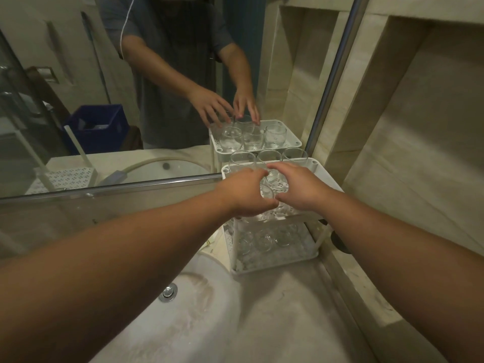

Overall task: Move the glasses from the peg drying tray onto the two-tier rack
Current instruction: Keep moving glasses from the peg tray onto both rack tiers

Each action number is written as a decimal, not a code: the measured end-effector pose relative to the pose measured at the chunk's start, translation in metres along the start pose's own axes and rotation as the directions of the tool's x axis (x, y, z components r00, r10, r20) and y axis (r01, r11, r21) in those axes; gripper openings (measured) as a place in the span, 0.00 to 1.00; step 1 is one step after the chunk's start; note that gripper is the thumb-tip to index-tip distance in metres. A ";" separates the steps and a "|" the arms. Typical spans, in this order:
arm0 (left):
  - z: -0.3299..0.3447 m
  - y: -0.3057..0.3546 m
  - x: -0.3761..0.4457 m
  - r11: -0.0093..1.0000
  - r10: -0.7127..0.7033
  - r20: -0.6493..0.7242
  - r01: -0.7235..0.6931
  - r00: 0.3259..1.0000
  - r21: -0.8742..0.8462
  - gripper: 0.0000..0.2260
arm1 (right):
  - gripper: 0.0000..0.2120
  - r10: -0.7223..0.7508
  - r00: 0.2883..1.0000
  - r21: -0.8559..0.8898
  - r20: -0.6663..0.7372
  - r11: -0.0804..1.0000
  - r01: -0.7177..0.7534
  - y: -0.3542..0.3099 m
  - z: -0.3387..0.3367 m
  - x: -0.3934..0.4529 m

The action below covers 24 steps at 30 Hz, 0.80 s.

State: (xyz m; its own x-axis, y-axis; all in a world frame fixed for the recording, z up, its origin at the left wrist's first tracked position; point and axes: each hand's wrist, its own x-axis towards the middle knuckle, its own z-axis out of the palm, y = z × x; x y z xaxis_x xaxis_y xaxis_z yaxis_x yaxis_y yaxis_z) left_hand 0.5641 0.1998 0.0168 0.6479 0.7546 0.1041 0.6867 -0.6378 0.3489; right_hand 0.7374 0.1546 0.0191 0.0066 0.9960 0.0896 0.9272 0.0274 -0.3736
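The 2 bare forearms come in from the near edge of the view and reach forward over the pale stone surface (pixel 296 305). Under the left forearm lies the round white sink (pixel 188 318), set into the surface, with a chrome drain fitting (pixel 169 292) on its wall.

Past the sink, in the far right corner of the surface, stands the white two-tier rack (pixel 311 163), close to the mirror and the tiled side wall. Its lower tier (pixel 272 265) carries about 3 clear glasses (pixel 264 239), standing in a row; how many more are behind them I cannot tell.

Both hands are over the top tier. The left hand (pixel 243 192) and the right hand (pixel 301 188) are near each other, fingers curled, with 1 clear glass (pixel 267 191) between them. The fingers of both hands seem to touch this glass, but how firm the hold is I cannot tell, because the hands cover most of it. The glass is above the perforated floor of the top tier, near its front edge.

Behind the hands, along the far edge of the top tier, 3 more glasses (pixel 242 159) stand upright side by side.

Farther still is the mirror (pixel 78 100) with a metal frame. It shows the rack, the glasses and the person's hands again, also a blue crate (pixel 97 127). At the far left edge of the surface the mirror shows a white perforated tray (pixel 68 176).
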 end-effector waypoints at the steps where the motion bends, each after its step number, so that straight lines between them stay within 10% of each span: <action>1: 0.001 0.002 0.002 0.999 -0.001 0.010 0.001 1.000 0.042 0.36 | 0.39 -0.002 1.000 0.003 0.013 1.000 0.001 0.000 0.001 0.003; 24: -0.001 0.039 0.028 0.981 -0.010 0.178 -0.025 0.984 0.194 0.31 | 0.36 0.029 0.997 -0.009 0.065 1.000 -0.029 0.032 -0.007 0.007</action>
State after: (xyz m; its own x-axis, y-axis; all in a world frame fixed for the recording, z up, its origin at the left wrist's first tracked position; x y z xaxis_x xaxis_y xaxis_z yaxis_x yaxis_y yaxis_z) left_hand 0.6087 0.1962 0.0343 0.6890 0.7217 -0.0668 0.7214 -0.6741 0.1584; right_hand 0.7702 0.1614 0.0143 0.0093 0.9998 0.0183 0.9301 -0.0019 -0.3673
